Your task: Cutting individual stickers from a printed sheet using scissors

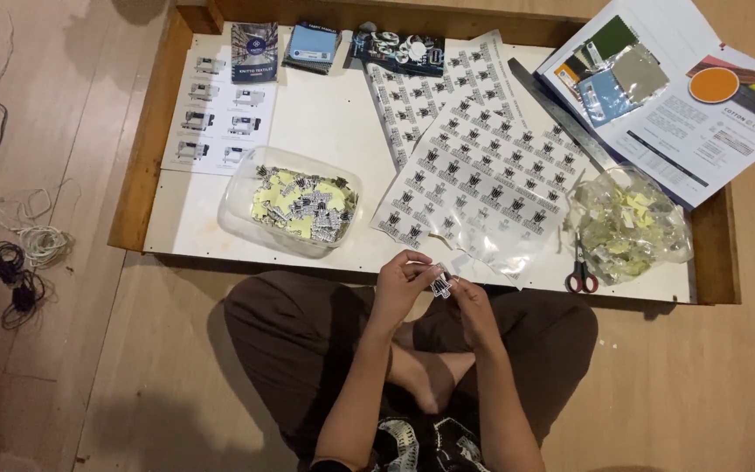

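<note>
I sit cross-legged on the floor before a low white board (325,131) with a wooden frame. My left hand (401,284) and my right hand (474,306) meet above my lap, both pinching a small black-and-white sticker (441,284). Just beyond my hands lies a large clear sheet of the same stickers (482,179). A clear plastic tub (290,203) holding several cut stickers and yellow backing pieces stands to the left of the sheet.
Red-handled scissors (580,273) lie at the board's near right, beside a clear bag of scraps (629,223). A metal ruler (561,114), fabric swatch brochures (683,87), booklets (255,51) and a printed sheet (220,109) lie further back. Cables (24,253) lie on the floor at left.
</note>
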